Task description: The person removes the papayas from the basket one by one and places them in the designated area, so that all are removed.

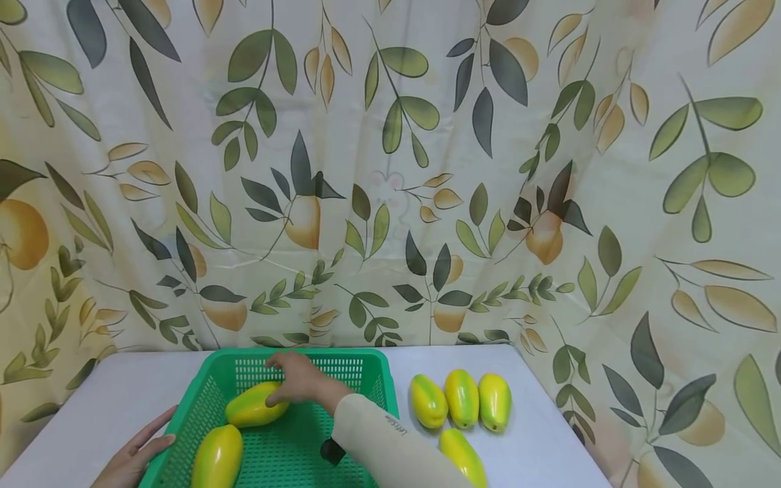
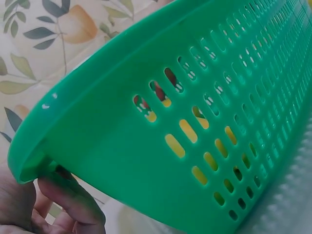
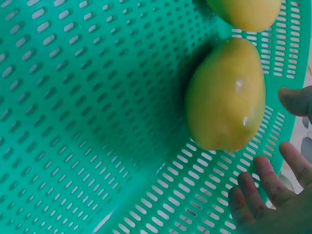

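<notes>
A green plastic basket (image 1: pixel 390 386) with slotted walls holds two yellow-green mangoes. My right hand (image 1: pixel 304 381) is inside it, fingers spread, over the right end of the farther mango (image 1: pixel 253 405). In the right wrist view, a gap shows between that hand's fingers (image 3: pixel 265 180) and the mango (image 3: pixel 226 97). The nearer mango (image 1: pixel 217 457) lies by the basket's left wall. My left hand (image 1: pixel 135 453) is at the basket's left side, and in the left wrist view its fingers (image 2: pixel 73 200) hold the rim near a corner.
On the white table (image 1: pixel 537 434), right of the basket, three mangoes (image 1: pixel 462 400) stand side by side. One more mango (image 1: pixel 462 457) lies nearer me, partly behind my right sleeve (image 1: pixel 390 440). A leaf-patterned curtain (image 1: pixel 390 203) hangs behind the table.
</notes>
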`<state>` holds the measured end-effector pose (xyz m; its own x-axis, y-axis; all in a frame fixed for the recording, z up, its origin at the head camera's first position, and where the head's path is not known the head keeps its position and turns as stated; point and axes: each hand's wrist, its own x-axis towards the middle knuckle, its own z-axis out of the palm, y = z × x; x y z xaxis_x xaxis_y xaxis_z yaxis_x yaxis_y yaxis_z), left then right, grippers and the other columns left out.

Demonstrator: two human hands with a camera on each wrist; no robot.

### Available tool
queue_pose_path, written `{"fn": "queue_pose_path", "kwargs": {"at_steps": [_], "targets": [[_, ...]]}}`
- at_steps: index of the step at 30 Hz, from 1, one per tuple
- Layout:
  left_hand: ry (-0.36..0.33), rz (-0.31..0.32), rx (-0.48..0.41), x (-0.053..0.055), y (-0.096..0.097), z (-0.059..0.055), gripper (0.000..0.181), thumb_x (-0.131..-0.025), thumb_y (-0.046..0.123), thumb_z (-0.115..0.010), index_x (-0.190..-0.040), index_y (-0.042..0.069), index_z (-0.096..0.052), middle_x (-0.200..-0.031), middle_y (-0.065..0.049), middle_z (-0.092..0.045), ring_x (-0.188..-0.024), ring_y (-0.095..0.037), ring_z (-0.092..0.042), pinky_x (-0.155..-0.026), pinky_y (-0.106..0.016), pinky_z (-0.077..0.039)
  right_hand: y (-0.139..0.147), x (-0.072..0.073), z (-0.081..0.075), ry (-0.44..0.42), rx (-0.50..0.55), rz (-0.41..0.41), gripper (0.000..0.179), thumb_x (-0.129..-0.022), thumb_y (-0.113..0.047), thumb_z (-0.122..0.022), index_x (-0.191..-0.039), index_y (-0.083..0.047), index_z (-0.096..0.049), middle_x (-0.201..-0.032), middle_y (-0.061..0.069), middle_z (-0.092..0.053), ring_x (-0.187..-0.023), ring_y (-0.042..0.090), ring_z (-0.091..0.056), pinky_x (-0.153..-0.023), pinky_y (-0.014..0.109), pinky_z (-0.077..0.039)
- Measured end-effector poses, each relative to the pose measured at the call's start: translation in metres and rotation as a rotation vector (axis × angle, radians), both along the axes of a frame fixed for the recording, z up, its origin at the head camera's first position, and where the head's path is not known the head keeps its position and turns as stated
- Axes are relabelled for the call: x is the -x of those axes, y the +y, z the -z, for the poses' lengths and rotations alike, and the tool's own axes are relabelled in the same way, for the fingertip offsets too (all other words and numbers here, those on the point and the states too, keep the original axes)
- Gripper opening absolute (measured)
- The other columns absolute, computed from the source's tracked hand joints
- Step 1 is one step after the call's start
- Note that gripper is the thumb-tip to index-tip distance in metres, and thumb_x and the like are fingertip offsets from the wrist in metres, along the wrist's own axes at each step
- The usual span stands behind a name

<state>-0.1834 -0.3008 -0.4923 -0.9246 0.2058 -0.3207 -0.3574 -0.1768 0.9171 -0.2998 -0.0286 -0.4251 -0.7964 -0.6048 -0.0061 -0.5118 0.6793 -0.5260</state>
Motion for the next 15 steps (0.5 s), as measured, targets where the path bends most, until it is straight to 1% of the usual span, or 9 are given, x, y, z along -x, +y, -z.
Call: {"fn": "queue_pose_path", "kwargs": {"at_steps": [4,8,11,15], "targets": [[0.005,-0.01,-0.003,0.0002,0.001,0.001,0.024,-0.092,0.033,-0.051,-0.095,0.056,-0.049,-0.1,0.0,-0.061,-0.091,-0.026,-0.059,-0.079,-0.045,-0.048,-0.0038,-0.0013,0.0039,0.023,-0.03,0.001,0.06,-0.07,-0.029,-0.077,-0.124,-0.022,-0.051,-0.115,-0.005,-0.052,-0.102,0.009,-0.046,-0.079,0.024,-0.043],[0.006,-0.009,0.019,-0.0002,0.0017,0.0007,0.023,-0.091,0.034,-0.051,-0.096,0.057,-0.049,-0.101,0.0,-0.06,-0.09,-0.026,-0.059,-0.079,-0.044,-0.048,-0.0065,-0.0024,0.0064,0.05,-0.051,-0.002,0.061,-0.069,-0.029,-0.078,-0.123,-0.022,-0.051,-0.114,-0.005,-0.052,-0.1,0.008,-0.046,-0.079,0.023,-0.042],[0.014,-0.004,0.041,-0.0007,0.002,-0.0004,0.023,-0.092,0.035,-0.05,-0.097,0.057,-0.047,-0.102,0.0,-0.059,-0.09,-0.026,-0.059,-0.078,-0.044,-0.048,-0.0079,-0.003,0.0075,0.051,-0.059,-0.007,0.061,-0.069,-0.028,-0.079,-0.123,-0.022,-0.051,-0.114,-0.005,-0.052,-0.1,0.008,-0.046,-0.08,0.022,-0.042],[0.023,-0.016,0.055,-0.001,0.0029,-0.0012,0.023,-0.092,0.035,-0.05,-0.098,0.057,-0.046,-0.102,0.001,-0.059,-0.09,-0.026,-0.059,-0.078,-0.044,-0.049,-0.0109,-0.0032,0.0106,0.061,-0.074,-0.023,0.061,-0.067,-0.027,-0.08,-0.121,-0.022,-0.053,-0.113,-0.006,-0.053,-0.1,0.007,-0.047,-0.082,0.022,-0.041]]}}
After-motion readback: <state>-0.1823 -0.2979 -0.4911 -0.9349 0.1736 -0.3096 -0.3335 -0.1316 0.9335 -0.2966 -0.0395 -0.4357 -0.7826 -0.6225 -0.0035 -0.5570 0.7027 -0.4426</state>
